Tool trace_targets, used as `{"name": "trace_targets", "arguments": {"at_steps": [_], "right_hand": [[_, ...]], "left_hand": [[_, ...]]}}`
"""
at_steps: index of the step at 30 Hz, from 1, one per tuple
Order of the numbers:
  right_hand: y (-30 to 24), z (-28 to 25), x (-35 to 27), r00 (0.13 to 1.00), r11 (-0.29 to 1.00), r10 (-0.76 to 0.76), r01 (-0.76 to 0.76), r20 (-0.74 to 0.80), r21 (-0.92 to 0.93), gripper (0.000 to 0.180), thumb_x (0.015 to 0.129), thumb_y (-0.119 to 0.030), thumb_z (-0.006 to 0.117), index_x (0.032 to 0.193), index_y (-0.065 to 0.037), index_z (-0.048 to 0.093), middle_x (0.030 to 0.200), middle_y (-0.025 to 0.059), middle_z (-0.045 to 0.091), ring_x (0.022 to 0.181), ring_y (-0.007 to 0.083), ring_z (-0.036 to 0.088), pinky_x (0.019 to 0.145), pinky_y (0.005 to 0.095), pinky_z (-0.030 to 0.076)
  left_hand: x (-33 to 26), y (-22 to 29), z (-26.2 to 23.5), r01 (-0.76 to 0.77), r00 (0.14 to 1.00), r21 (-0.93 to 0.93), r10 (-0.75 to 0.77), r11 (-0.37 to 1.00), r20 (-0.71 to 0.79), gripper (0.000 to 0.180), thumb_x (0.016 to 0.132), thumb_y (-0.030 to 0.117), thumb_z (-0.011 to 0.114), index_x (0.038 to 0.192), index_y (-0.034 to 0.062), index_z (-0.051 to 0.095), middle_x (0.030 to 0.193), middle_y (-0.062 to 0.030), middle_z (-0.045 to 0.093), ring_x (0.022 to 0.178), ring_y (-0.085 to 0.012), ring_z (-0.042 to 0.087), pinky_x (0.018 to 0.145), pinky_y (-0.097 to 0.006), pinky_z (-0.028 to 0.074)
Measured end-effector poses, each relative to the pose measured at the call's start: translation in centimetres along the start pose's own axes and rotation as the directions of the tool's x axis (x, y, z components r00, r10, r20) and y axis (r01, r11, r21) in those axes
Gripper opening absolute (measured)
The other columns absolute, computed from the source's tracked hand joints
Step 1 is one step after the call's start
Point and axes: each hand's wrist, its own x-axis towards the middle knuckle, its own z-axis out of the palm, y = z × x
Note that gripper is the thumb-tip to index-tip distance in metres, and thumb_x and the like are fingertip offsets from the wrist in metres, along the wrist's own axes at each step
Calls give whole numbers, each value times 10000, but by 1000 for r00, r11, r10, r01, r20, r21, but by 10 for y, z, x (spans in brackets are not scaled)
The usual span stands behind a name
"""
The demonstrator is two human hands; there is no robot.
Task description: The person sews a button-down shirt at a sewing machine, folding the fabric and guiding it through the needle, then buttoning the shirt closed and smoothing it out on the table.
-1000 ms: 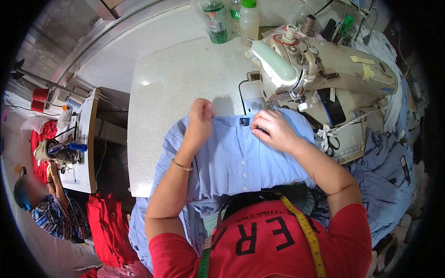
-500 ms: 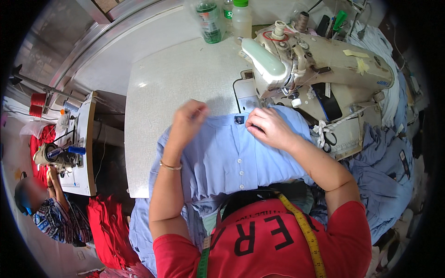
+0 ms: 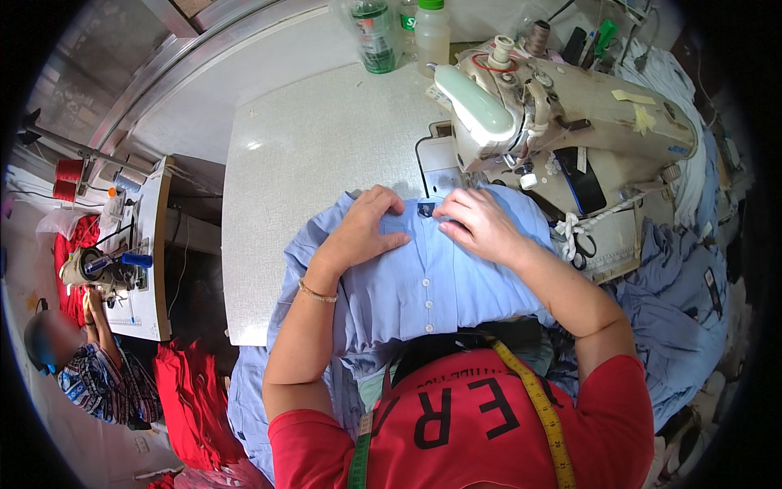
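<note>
Blue shirt (image 3: 423,285) pinned by left hand (image 3: 362,232), right hand (image 3: 481,228); tabletop (image 3: 326,138) open beyond.

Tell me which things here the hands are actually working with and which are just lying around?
In use:
- light blue shirt, under left hand and right hand
- sewing machine
- white table

Lying about:
- two bottles
- blue garment pile
- red cloth
</note>
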Motion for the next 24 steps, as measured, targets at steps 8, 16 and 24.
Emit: {"name": "trace_targets", "arguments": {"at_steps": [8,16,24], "right_hand": [[6,2,7,991,987,119,-124,59,104,184,784,-197,690,906,-72,631,873,66,618,883,258,583,817,377,428],[1,6,14,957,934,280,-291,82,209,155,787,-207,686,836,-71,631,807,59,626,832,234,596,782,365,431],[-4,16,10,982,984,175,-176,-72,-8,95,822,-183,626,842,-91,628,815,44,613,835,252,584,758,391,395]], "left_hand": [[-2,-5,4,-15,1000,8,15,1000,0,342,680,131,787,956,58,599,1072,-95,528,1053,-273,498,919,-341,417],[-3,-7,3,-12,1000,24,11,1000,20,352,692,141,782,982,64,599,1089,-93,516,1076,-268,485,942,-339,405],[-2,-4,8,-134,988,71,138,988,-67,319,710,106,752,994,89,610,1093,-88,542,1059,-288,503,931,-366,406]]}}
